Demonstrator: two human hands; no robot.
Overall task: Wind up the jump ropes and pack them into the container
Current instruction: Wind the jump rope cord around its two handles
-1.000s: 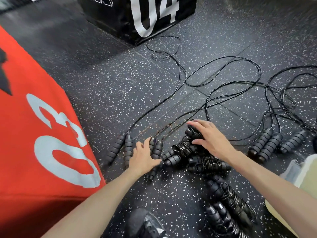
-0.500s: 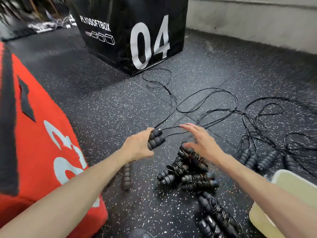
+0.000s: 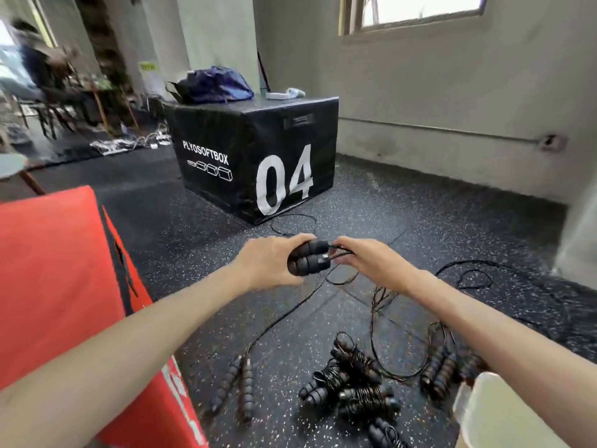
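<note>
My left hand (image 3: 271, 261) grips the two black ribbed handles (image 3: 308, 261) of one jump rope, held side by side in the air. My right hand (image 3: 363, 261) pinches that rope's thin black cord (image 3: 342, 279) right at the handle ends; the cord hangs down to the floor. Below lies a pile of wound ropes (image 3: 352, 383). An unwound pair of handles (image 3: 234, 388) lies to its left, and more handles (image 3: 442, 371) to its right with loose cord (image 3: 468, 273) spread behind. The pale container (image 3: 504, 412) shows at the lower right corner.
A red foam box (image 3: 55, 279) stands close on my left. A black box marked 04 (image 3: 258, 156) sits ahead with a blue bag on top. A grey wall runs along the right. A person sits at the far left background. The floor is speckled black rubber.
My left hand picked a pair of handles off the floor and raised them. My right hand left the wound pile and took the cord at the handles. The view tilted upward.
</note>
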